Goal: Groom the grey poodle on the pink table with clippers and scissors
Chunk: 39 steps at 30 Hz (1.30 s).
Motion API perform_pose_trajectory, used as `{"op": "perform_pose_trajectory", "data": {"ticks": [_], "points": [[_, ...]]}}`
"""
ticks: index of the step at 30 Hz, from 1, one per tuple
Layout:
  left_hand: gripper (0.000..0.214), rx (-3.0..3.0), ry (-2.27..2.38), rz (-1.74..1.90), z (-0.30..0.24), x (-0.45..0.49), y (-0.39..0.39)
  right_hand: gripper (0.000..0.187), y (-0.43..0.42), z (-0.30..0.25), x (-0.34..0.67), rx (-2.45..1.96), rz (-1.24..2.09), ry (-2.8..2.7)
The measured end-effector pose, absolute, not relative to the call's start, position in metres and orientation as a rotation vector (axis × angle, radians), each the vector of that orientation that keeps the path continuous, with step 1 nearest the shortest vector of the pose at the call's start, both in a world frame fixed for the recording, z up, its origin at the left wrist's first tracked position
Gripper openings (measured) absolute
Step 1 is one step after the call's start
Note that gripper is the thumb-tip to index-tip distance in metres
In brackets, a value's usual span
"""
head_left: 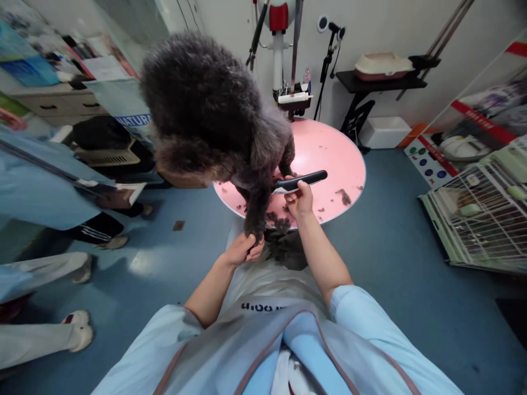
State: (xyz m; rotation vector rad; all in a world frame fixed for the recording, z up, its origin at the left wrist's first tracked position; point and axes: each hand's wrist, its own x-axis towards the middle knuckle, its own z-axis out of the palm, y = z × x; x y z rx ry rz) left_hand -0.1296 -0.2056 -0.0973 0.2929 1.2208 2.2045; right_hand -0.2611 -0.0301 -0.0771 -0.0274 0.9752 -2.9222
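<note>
A curly dark grey dog (201, 99) stands on a round pink table (337, 148). One of its front legs (257, 206) stretches toward me, and my left hand (244, 249) is closed around the paw. In my right hand (300, 198) I hold black and white hair clippers (307, 180) in a finger grip. Their head end points left and meets the fur of the leg; the blade itself is hidden. Tufts of cut grey hair (280, 222) lie on the table below the leg and near its right edge.
A tool holder with a white tube (293, 97) is on the table's far side. Behind stand a black stand (329, 57) and a shelf with a litter box (382, 65). A wire cage (477, 208) is at right. Other people (53, 186) stand at left.
</note>
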Motion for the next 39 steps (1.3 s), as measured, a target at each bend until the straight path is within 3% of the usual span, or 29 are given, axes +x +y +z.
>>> {"op": "perform_pose_trajectory", "data": {"ticks": [5,9,15,20,27,32,39], "points": [[0.046,0.296,1.194,2.193,-0.096,-0.125,-0.208,0.045,-0.045,-0.088,-0.24,-0.129,-2.715,0.991],[0.044,0.333,1.487,2.115,-0.095,-0.125,-0.217,0.05,-0.034,-0.084,-0.231,-0.337,-2.503,1.098],[0.041,0.427,1.952,1.884,-0.098,-0.129,-0.219,0.044,-0.012,-0.042,-0.242,-0.429,-2.726,1.571],[0.046,0.413,2.166,1.776,-0.096,-0.13,-0.215,0.043,-0.027,-0.036,-0.229,-0.574,-2.38,2.071],[0.048,0.416,2.362,1.648,-0.094,-0.13,-0.218,0.041,-0.031,-0.035,-0.206,-0.821,-2.08,2.054],[0.047,0.406,2.425,1.589,-0.091,-0.13,-0.215,0.037,-0.024,-0.026,-0.232,-0.657,-2.318,2.466],[0.053,0.401,2.351,1.665,-0.1,-0.13,-0.216,0.049,-0.037,-0.037,-0.224,-0.63,-2.004,2.498]]}}
